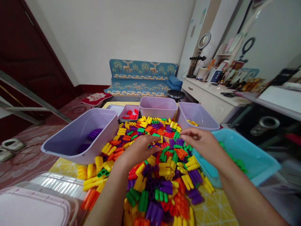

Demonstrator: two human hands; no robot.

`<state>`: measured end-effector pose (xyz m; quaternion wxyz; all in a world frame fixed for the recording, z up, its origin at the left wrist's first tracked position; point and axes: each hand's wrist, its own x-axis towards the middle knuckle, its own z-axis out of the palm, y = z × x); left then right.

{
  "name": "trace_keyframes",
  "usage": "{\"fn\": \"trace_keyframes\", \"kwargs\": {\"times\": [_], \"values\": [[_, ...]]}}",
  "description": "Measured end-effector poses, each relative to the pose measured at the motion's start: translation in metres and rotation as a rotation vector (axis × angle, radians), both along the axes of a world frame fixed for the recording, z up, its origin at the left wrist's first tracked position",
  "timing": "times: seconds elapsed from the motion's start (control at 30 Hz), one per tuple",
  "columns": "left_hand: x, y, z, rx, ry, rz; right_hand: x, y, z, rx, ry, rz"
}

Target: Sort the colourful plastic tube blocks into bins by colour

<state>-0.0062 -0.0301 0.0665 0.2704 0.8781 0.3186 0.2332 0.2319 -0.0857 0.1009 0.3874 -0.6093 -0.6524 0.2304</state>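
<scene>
Plastic tube-shaped building pieces [166, 169] in yellow, green, purple, orange and red lie in a wide heap. My left hand [142, 149] hovers low over the heap's middle, thumb and fingers apart, close to a green piece [155, 135]. Across from it, my right hand [201, 142] reaches in from the right with bent fingers slightly apart, beside a green piece [176, 135]. I see nothing held in either hand. The right forearm passes in front of a turquoise bin [256, 157] with green pieces in it.
A lilac bin [77, 125] at left holds purple pieces. Further back are a lilac bin [158, 106], a small tray [122, 110] with red pieces and another bin [197, 114] with yellow ones. Plastic lids [33, 207] lie front left. A sofa [143, 78] stands behind.
</scene>
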Motion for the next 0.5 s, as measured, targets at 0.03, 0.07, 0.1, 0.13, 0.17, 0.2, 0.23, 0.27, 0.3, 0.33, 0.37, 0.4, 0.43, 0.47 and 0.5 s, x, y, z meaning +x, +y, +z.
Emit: {"fn": "trace_keyframes", "kwargs": {"times": [0.03,0.07,0.1,0.13,0.17,0.2,0.23,0.27,0.3,0.33,0.37,0.4,0.43,0.47,0.5], "values": [[-0.001,-0.001,0.001,0.013,0.018,0.008,0.017,-0.003,0.006,0.026,-0.100,-0.035],[-0.002,-0.001,0.001,0.024,0.034,0.018,0.035,-0.005,0.010,0.027,-0.209,-0.052],[-0.003,-0.001,0.001,0.032,0.049,0.029,0.055,-0.007,0.011,0.022,-0.332,-0.079],[-0.004,-0.001,0.001,0.039,0.063,0.038,0.074,-0.010,0.010,-0.012,-0.472,-0.085],[-0.005,-0.001,0.000,0.043,0.075,0.044,0.093,-0.012,0.006,-0.063,-0.616,-0.088],[-0.005,-0.001,0.000,0.044,0.085,0.046,0.111,-0.015,0.000,-0.121,-0.748,-0.087],[-0.005,-0.001,0.000,0.041,0.092,0.044,0.127,-0.019,-0.008,-0.189,-0.848,-0.073],[-0.005,-0.001,0.001,0.039,0.096,0.041,0.141,-0.023,-0.018,-0.259,-0.912,-0.050],[-0.005,-0.002,0.001,0.037,0.101,0.036,0.152,-0.027,-0.027,-0.333,-0.943,-0.026],[-0.004,-0.002,0.002,0.038,0.105,0.035,0.162,-0.031,-0.037,-0.362,-0.960,-0.030],[-0.004,-0.003,0.002,0.041,0.110,0.034,0.169,-0.034,-0.046,-0.379,-0.963,-0.053],[-0.003,-0.003,0.003,0.045,0.115,0.032,0.174,-0.037,-0.053,-0.398,-0.955,-0.056],[-0.002,-0.003,0.003,0.048,0.121,0.030,0.177,-0.039,-0.059,-0.408,-0.950,-0.057],[-0.002,-0.003,0.002,0.049,0.127,0.030,0.179,-0.039,-0.063,-0.415,-0.947,-0.054],[-0.001,-0.003,0.001,0.048,0.131,0.031,0.181,-0.038,-0.066,-0.422,-0.948,-0.048]]}}
